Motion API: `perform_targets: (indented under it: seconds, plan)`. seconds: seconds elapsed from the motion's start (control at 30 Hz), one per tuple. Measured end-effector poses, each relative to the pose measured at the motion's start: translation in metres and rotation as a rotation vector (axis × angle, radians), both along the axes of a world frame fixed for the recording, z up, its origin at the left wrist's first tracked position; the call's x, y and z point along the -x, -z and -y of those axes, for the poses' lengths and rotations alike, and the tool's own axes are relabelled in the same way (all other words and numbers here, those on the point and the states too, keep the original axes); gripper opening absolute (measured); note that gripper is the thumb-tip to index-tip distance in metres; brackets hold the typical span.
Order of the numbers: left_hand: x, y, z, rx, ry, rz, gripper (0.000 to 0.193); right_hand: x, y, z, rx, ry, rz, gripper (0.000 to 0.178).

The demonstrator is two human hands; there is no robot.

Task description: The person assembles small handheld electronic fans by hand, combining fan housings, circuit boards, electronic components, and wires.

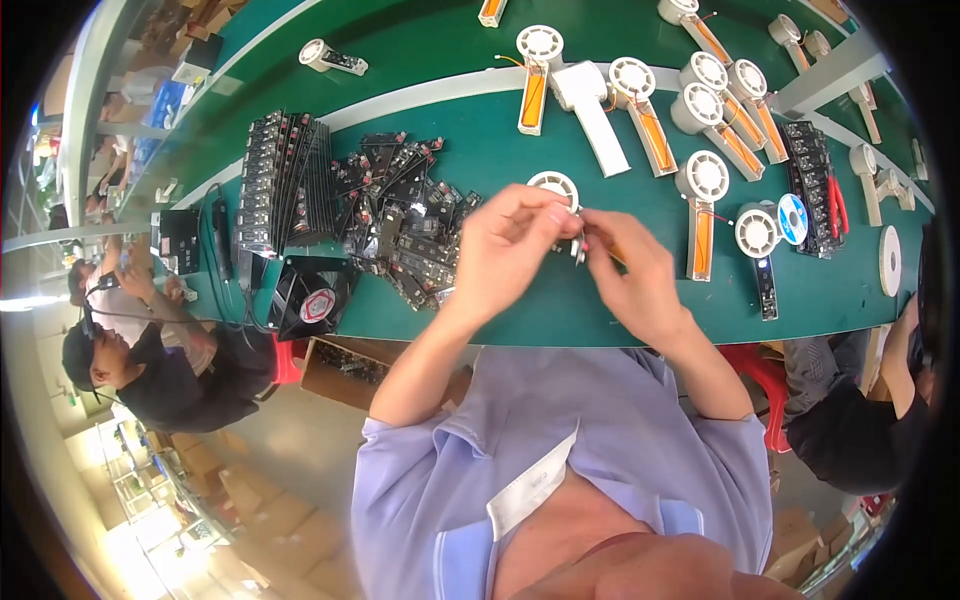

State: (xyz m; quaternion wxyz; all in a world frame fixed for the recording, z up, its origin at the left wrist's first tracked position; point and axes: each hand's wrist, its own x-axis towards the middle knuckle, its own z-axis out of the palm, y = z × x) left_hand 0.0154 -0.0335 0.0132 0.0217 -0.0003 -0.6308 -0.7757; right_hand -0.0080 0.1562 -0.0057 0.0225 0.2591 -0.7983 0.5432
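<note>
In front of my chest, both hands meet at a small white handheld fan; its round grille shows above my fingertips. My left hand is closed, thumb and forefinger pinched just below the fan's head. My right hand is curled closed around the lower part, where a sliver of orange shows between the fingers. A small dark and metallic part sticks out between the two hands; its kind is hard to make out. The fan's handle is mostly hidden by my hands.
Left of my hands lie a loose heap of circuit boards and a stacked row of boards. A black cooling fan stands at the near edge. Several white fans, a solder spool and red-handled pliers lie rightward. People sit both sides.
</note>
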Motion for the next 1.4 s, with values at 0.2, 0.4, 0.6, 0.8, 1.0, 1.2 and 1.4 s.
perform_targets:
  seconds: [0.2, 0.4, 0.6, 0.8, 1.0, 1.2, 1.4]
  plan:
    - [0.0, 0.006, -0.024, -0.156, 0.029, 0.018, 0.018, -0.004, 0.005, 0.008, 0.196, 0.058, 0.195, 0.045]
    - [-0.005, 0.0, 0.027, 0.955, -0.155, -0.454, 0.037, -0.002, 0.001, -0.033, 0.03, 0.098, 0.087, 0.022]
    - [0.006, 0.016, 0.034, 1.227, 0.103, -0.645, 0.036, -0.018, 0.018, -0.032, 0.249, 0.076, 0.524, 0.029]
    - [0.012, 0.024, 0.009, 0.978, 0.194, -0.504, 0.026, -0.007, 0.015, -0.033, 0.148, 0.036, 0.419, 0.037]
    - [-0.002, 0.008, -0.009, 0.738, 0.304, -0.296, 0.025, 0.002, 0.0, -0.038, -0.058, 0.077, 0.426, 0.035]
    - [-0.016, 0.003, -0.012, 0.711, 0.175, -0.216, 0.023, -0.007, -0.004, -0.051, -0.077, 0.026, 0.283, 0.029]
    - [-0.017, 0.01, -0.017, 0.589, 0.0, -0.098, 0.013, -0.005, -0.025, -0.05, 0.078, 0.09, 0.355, 0.03]
